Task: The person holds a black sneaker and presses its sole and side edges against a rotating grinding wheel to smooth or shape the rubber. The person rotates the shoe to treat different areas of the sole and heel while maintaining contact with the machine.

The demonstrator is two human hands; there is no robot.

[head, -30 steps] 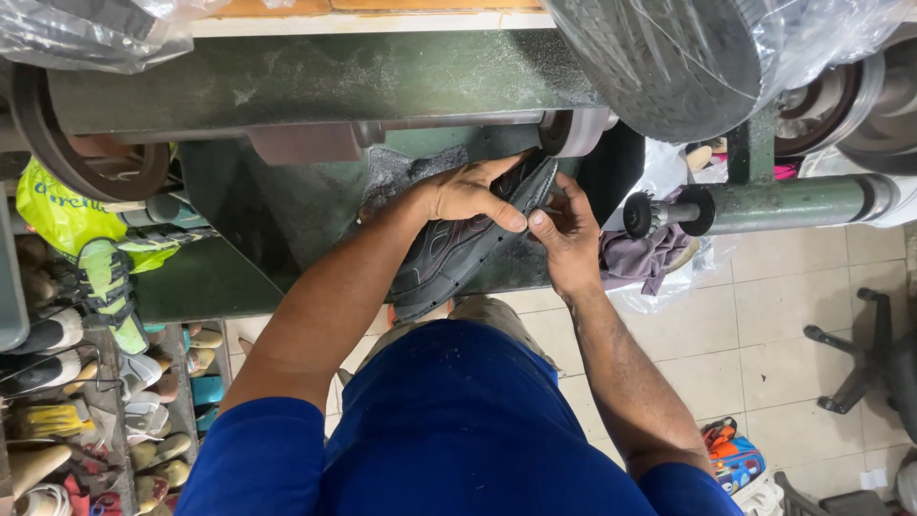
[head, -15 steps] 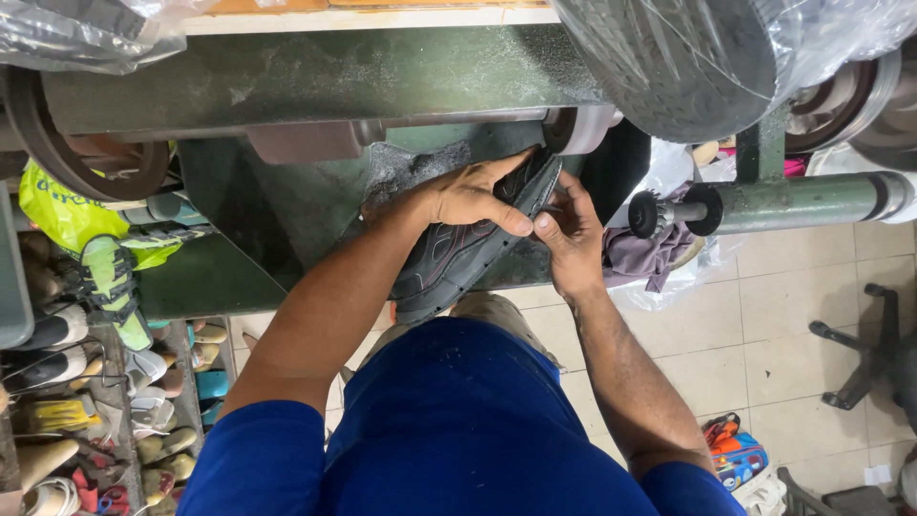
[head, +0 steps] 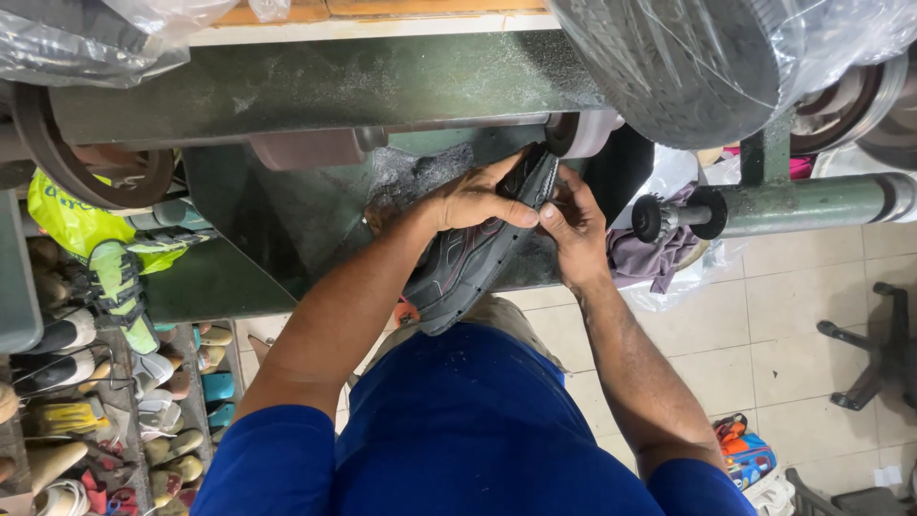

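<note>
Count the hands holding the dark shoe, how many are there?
2. The left hand lies over the upper side of the dark shoe, and the right hand grips its edge from the right, near the machine's small wheel.

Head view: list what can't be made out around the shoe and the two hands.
- Shoe toe: hidden by the left hand and right hand.
- Contact between shoe and wheel: hidden behind the fingers.
- Big wheel: wrapped in plastic, cut off by the top edge.
- Shelf shoes: too small for detail.
</note>
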